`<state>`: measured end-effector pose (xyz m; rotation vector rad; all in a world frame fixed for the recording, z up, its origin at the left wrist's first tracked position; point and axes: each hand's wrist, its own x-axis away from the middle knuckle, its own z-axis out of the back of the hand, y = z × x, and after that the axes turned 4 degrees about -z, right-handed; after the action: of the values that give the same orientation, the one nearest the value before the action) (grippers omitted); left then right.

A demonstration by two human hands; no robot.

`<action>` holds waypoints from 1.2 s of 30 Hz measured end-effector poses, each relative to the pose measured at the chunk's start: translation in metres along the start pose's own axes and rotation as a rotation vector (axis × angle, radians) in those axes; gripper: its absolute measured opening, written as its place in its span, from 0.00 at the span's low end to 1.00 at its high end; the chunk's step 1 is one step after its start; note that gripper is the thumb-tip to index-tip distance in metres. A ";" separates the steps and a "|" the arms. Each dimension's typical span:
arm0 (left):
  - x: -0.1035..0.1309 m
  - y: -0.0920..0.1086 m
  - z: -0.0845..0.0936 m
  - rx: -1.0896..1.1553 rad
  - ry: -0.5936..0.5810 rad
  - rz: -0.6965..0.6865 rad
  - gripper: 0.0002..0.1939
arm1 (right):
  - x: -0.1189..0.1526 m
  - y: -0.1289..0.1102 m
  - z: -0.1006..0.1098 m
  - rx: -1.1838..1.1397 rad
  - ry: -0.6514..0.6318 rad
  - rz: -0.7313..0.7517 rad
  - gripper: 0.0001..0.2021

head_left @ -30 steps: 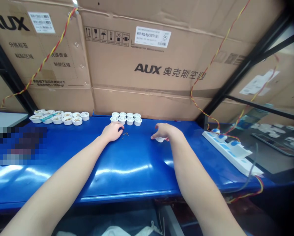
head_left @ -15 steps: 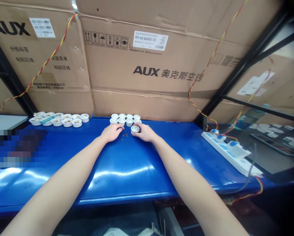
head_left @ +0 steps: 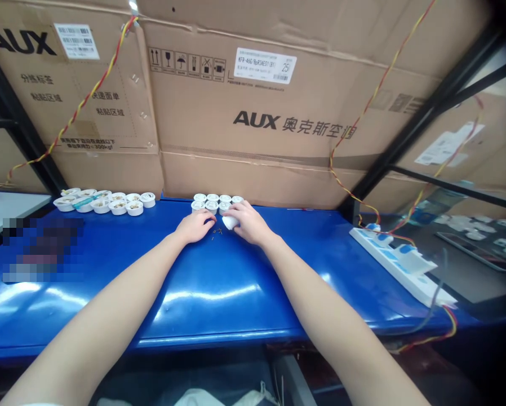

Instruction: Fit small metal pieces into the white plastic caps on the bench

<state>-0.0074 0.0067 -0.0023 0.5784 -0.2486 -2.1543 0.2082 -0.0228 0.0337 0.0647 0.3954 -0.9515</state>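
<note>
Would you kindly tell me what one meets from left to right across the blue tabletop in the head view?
Cluster of white cups, left hand, small loose pieces, right hand holding a white cup, power strip.

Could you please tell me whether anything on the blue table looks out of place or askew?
A few tiny pieces lie scattered between the left hand and right hand, outside any cup; the white cup in the right hand is tilted, unlike the upright cups behind.

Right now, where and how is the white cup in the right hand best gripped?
Grip the white cup by its round wall, probably from the right: it looks tipped, the right hand curls around that side, and small dark pieces lie to its left.
</note>
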 end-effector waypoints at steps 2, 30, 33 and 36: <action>0.001 -0.001 -0.001 -0.007 0.002 0.004 0.15 | 0.000 -0.001 -0.001 0.012 -0.037 0.024 0.22; 0.001 0.003 0.001 -0.024 -0.116 -0.277 0.16 | 0.016 0.075 -0.027 0.016 -0.070 -0.801 0.22; 0.002 0.004 0.002 -0.022 -0.114 -0.266 0.16 | 0.014 0.069 -0.022 0.098 -0.105 -0.803 0.24; 0.001 0.004 0.001 -0.019 -0.114 -0.270 0.16 | 0.011 0.062 -0.014 0.124 -0.177 -0.852 0.22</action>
<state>-0.0057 0.0033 -0.0003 0.5019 -0.2218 -2.4526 0.2598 0.0080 0.0091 -0.0854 0.1890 -1.8084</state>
